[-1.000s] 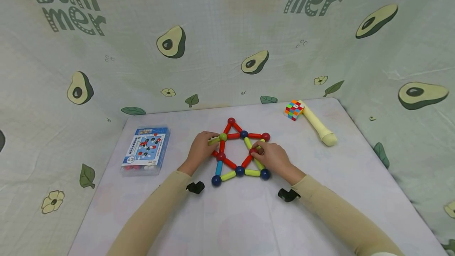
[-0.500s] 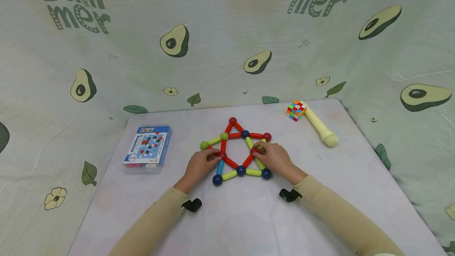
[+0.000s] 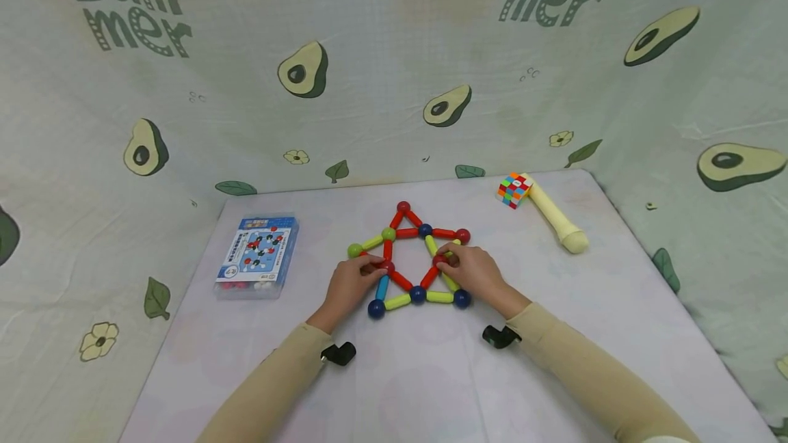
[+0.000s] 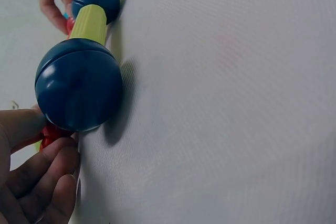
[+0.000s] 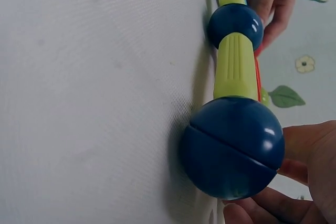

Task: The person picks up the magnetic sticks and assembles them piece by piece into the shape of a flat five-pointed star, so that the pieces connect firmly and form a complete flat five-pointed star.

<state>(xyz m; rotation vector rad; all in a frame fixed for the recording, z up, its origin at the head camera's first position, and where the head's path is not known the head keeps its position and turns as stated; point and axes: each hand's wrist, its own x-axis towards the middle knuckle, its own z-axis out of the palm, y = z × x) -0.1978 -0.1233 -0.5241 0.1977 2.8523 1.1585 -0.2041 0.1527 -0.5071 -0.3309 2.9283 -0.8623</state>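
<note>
A star-shaped frame of magnetic rods and balls lies flat on the table, with a ring of red and yellow-green rods in its middle. My left hand pinches the red ball at the ring's left corner. Opposite it, my right hand pinches another red ball. Near the left hand, a green ball tips the left point. In the left wrist view, a dark blue ball partly hides the pinched red one. Another blue ball stands before the right fingers.
A clear box with a blue printed label lies at the left. At the back right, a colourful puzzle cube sits beside a pale yellow stick with a rounded end. A patterned cloth hangs behind the table.
My left hand has moved from the yellow-green rod at the upper left down to the red ball, uncovering the green ball. The right hand stays on its red ball.
</note>
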